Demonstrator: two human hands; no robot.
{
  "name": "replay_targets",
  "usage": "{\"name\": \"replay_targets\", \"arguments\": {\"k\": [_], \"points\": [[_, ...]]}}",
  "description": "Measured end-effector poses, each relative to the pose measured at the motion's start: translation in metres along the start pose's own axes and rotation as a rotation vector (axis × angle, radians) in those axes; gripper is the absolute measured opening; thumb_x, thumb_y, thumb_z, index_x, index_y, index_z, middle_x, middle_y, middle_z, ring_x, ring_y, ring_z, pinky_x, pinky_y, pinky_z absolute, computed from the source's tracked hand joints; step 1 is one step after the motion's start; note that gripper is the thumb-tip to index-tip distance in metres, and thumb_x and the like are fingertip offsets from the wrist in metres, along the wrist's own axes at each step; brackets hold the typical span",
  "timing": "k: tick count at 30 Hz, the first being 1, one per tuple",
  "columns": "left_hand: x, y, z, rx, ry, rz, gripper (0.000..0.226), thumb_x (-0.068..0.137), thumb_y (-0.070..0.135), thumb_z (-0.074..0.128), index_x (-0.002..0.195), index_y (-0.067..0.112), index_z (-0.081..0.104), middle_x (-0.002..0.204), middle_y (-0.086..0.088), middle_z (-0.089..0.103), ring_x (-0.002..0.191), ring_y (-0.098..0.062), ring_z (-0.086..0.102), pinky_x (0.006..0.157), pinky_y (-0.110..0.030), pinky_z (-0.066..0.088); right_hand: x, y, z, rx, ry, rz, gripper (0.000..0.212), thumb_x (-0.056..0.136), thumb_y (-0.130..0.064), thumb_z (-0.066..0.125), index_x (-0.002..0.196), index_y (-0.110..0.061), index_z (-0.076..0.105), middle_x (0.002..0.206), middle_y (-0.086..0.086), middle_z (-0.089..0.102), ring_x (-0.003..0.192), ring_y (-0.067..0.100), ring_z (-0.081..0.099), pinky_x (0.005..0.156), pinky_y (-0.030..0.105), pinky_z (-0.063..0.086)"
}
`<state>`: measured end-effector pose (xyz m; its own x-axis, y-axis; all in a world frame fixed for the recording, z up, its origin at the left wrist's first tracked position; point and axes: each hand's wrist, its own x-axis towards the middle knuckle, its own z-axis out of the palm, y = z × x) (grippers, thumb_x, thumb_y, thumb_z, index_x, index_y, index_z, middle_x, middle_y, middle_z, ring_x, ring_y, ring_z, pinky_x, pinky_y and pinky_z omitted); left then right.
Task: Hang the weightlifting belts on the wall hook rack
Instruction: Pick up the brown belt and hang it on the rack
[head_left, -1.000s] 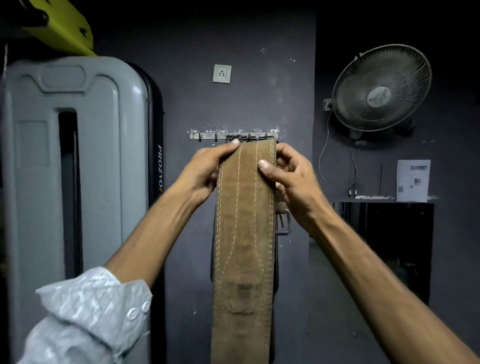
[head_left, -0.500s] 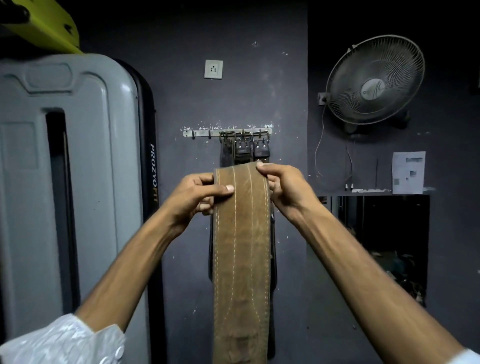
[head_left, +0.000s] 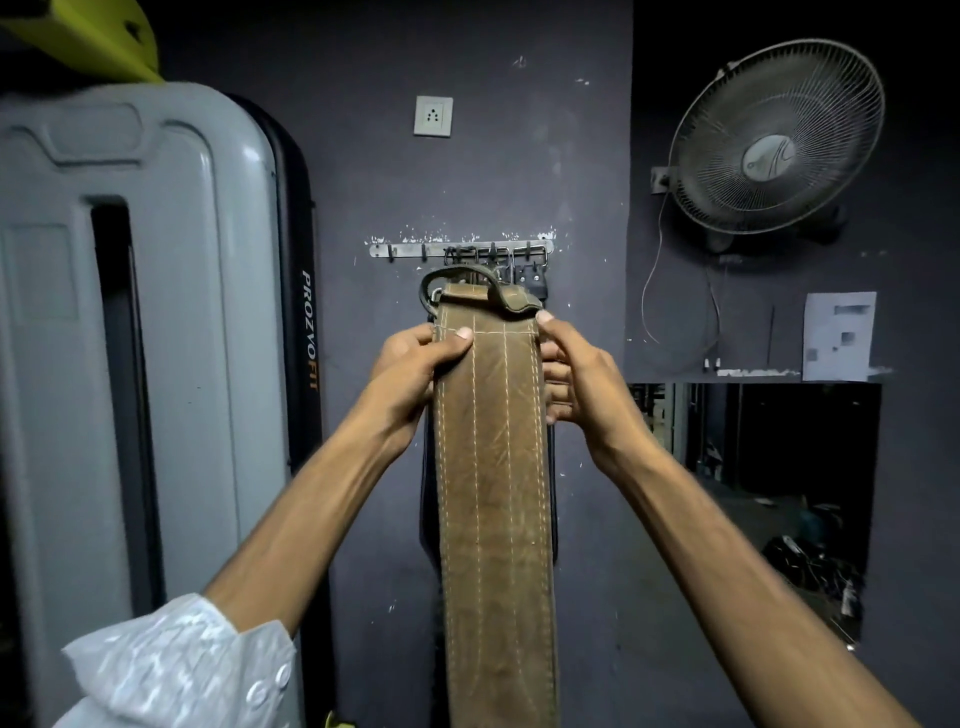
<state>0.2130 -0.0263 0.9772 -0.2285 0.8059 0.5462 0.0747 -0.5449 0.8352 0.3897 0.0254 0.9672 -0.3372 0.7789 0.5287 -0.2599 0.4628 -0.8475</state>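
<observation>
A wide brown leather belt (head_left: 493, 467) with white stitching hangs straight down in front of me, its buckle end (head_left: 467, 291) just below the metal hook rack (head_left: 410, 250) on the dark wall. My left hand (head_left: 415, 364) grips the belt's left edge near the top, thumb across the front. Gripping the right edge at the same height is my right hand (head_left: 576, 374). Dark belts (head_left: 532, 278) hang from the rack's right hooks behind the brown one. The rack's left hooks are bare.
A tall grey machine housing (head_left: 130, 338) stands close on the left. A wall fan (head_left: 776, 137) with a dangling cable is mounted at the upper right, above a shelf and a dark opening (head_left: 779, 467). A socket (head_left: 432, 116) sits above the rack.
The belt's top came down from the rack, and both hands shifted their grip lower. The buckle end now shows above my fingers, just under the hooks.
</observation>
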Motion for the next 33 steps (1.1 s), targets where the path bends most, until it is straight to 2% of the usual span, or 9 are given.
{"name": "replay_targets", "arguments": {"k": [2, 4, 10, 16, 19, 23, 25, 28, 33], "points": [[-0.002, -0.004, 0.002, 0.046, -0.047, 0.021, 0.023, 0.091, 0.021, 0.068, 0.105, 0.003, 0.070, 0.091, -0.004, 0.075, 0.081, -0.013, 0.069, 0.076, -0.029, 0.054, 0.009, -0.004, -0.002, 0.006, -0.039, 0.033, 0.048, 0.090, -0.065, 0.058, 0.062, -0.027, 0.056, 0.058, -0.007, 0.035, 0.047, 0.009, 0.029, 0.044, 0.022, 0.027], [-0.004, -0.007, 0.004, 0.129, -0.116, 0.011, 0.042, 0.083, 0.029, 0.072, 0.111, -0.002, 0.068, 0.095, -0.005, 0.075, 0.089, -0.017, 0.068, 0.083, -0.034, 0.051, 0.018, -0.005, -0.003, 0.014, -0.011, 0.018, 0.047, 0.089, -0.067, 0.058, 0.075, -0.024, 0.070, 0.062, -0.004, 0.048, 0.049, 0.008, 0.037, 0.047, 0.024, 0.029], [0.000, -0.016, 0.009, 0.368, -0.163, -0.011, 0.041, 0.070, 0.023, 0.058, 0.101, -0.003, 0.063, 0.087, -0.010, 0.059, 0.079, -0.017, 0.056, 0.078, -0.038, 0.045, 0.033, 0.011, -0.008, 0.008, 0.119, -0.044, 0.033, 0.101, -0.023, 0.059, 0.107, 0.006, 0.072, 0.091, 0.010, 0.074, 0.077, 0.015, 0.065, 0.067, 0.025, 0.051], [0.015, -0.030, 0.002, 0.062, -0.167, -0.028, 0.052, 0.039, 0.020, 0.059, 0.087, 0.009, 0.046, 0.102, -0.012, 0.035, 0.080, -0.036, 0.023, 0.066, -0.034, 0.030, 0.040, 0.040, -0.015, -0.075, 0.075, -0.083, 0.021, 0.104, -0.018, 0.053, 0.101, -0.011, 0.073, 0.090, 0.001, 0.078, 0.079, 0.010, 0.073, 0.074, 0.025, 0.056], [0.027, -0.041, -0.009, -0.084, -0.190, -0.104, 0.049, 0.049, 0.027, 0.060, 0.091, 0.002, 0.058, 0.109, -0.015, 0.031, 0.083, -0.031, 0.017, 0.072, -0.037, 0.032, 0.051, 0.054, -0.012, -0.070, 0.080, -0.071, 0.023, 0.104, -0.021, 0.054, 0.112, -0.012, 0.074, 0.102, 0.004, 0.080, 0.097, 0.019, 0.075, 0.084, 0.033, 0.059], [0.061, -0.056, -0.018, 0.161, 0.020, -0.113, 0.031, 0.095, 0.035, 0.052, 0.092, 0.009, 0.069, 0.085, -0.011, 0.064, 0.071, -0.015, 0.058, 0.075, -0.029, 0.053, 0.077, 0.079, -0.005, -0.123, 0.052, -0.058, 0.024, 0.105, -0.023, 0.052, 0.120, -0.014, 0.068, 0.103, 0.001, 0.079, 0.095, 0.013, 0.075, 0.079, 0.027, 0.055], [0.084, -0.071, -0.022, 0.379, 0.026, -0.081, 0.039, 0.100, 0.039, 0.054, 0.103, 0.004, 0.072, 0.088, -0.005, 0.072, 0.074, -0.010, 0.065, 0.061, -0.016, 0.055, 0.094, 0.091, 0.002, -0.139, 0.045, -0.063, 0.024, 0.106, -0.023, 0.050, 0.122, -0.013, 0.064, 0.106, 0.003, 0.077, 0.097, 0.015, 0.074, 0.081, 0.028, 0.055], [0.117, -0.093, -0.037, 0.432, 0.051, -0.044, 0.040, 0.098, 0.034, 0.060, 0.109, -0.004, 0.068, 0.088, -0.006, 0.070, 0.073, -0.010, 0.062, 0.057, -0.013, 0.051, 0.123, 0.113, 0.013, -0.211, 0.085, -0.083, 0.022, 0.106, -0.025, 0.048, 0.125, -0.018, 0.056, 0.112, 0.005, 0.071, 0.104, 0.020, 0.070, 0.089, 0.035, 0.057], [0.178, -0.127, -0.068, 0.502, 0.110, 0.080, 0.017, 0.093, 0.031, 0.068, 0.095, 0.014, 0.069, 0.087, -0.006, 0.077, 0.085, -0.022, 0.073, 0.080, -0.040, 0.058, 0.183, 0.145, 0.033, -0.335, 0.206, -0.187, 0.037, 0.103, -0.029, 0.053, 0.137, -0.019, 0.042, 0.122, 0.008, 0.063, 0.102, 0.022, 0.066, 0.085, 0.034, 0.057]]}}
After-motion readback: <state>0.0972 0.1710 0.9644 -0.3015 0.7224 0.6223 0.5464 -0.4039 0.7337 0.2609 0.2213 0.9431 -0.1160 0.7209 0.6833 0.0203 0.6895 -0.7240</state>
